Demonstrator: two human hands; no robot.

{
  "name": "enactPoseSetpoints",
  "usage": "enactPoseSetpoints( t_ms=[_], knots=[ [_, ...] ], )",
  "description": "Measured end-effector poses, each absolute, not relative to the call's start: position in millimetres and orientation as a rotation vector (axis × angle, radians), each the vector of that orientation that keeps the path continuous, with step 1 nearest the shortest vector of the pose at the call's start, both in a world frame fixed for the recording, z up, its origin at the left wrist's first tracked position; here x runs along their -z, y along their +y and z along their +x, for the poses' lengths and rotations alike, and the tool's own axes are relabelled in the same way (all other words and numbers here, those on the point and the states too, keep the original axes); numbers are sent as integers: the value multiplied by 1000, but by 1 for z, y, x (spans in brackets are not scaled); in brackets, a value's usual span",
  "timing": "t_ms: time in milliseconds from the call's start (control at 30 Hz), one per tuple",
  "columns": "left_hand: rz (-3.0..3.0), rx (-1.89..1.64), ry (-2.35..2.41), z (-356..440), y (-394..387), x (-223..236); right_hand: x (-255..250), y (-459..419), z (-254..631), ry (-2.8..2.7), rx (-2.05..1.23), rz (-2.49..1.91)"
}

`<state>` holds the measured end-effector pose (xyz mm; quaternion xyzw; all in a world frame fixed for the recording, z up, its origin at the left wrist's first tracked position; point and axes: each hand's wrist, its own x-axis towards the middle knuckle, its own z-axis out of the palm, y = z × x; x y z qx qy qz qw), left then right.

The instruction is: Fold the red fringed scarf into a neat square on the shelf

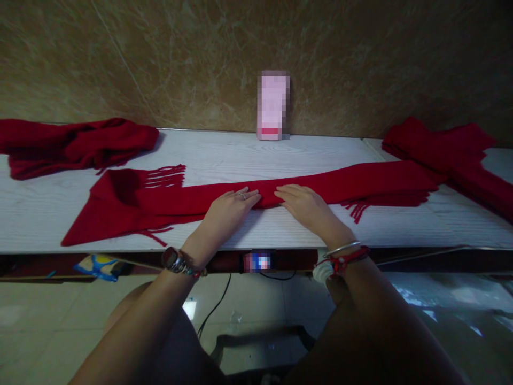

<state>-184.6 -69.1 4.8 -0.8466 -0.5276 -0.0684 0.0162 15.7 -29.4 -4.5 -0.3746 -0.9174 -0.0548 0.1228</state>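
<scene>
A long red scarf point(168, 200) with fringed ends lies stretched across the white table point(280, 230). My left hand point(230, 208) rests flat on the scarf's middle, fingers stretched out and close together, a ring on one finger and a watch at the wrist. My right hand point(302, 206) lies flat on the scarf just to the right of it, fingers extended, with bangles and a red cord at the wrist. The fingertips of both hands almost meet over the cloth. Neither hand grips anything.
A bunched red scarf point(76, 144) lies at the table's back left. More red scarves point(452, 152) are piled at the right. A pink card point(273, 105) leans against the brown marble wall. Below the table edge there are a cable and tiled floor.
</scene>
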Motion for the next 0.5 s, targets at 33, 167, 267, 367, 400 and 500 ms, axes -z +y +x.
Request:
enactPoseSetpoints(
  t_ms=[33, 167, 267, 367, 400, 500],
  knots=[
    [-2624, 226, -1664, -185, -68, -5, 6, -29, 17, -2673, 156, -1087],
    [-2650, 244, -1702, -188, -64, -5, 7, -29, 22, -2547, 176, -1147],
    [-2653, 236, -1723, -189, -63, -6, 5, -28, 29, -2405, 218, -1272],
    [-2603, 268, -1667, -183, -63, -6, 4, -28, 35, -2379, 221, -1329],
    [-2579, 283, -1630, -180, -63, -5, 4, -27, 36, -2388, 215, -1327],
    [-2514, 309, -1547, -173, -62, -6, 4, -27, 38, -2410, 220, -1301]
  ],
)
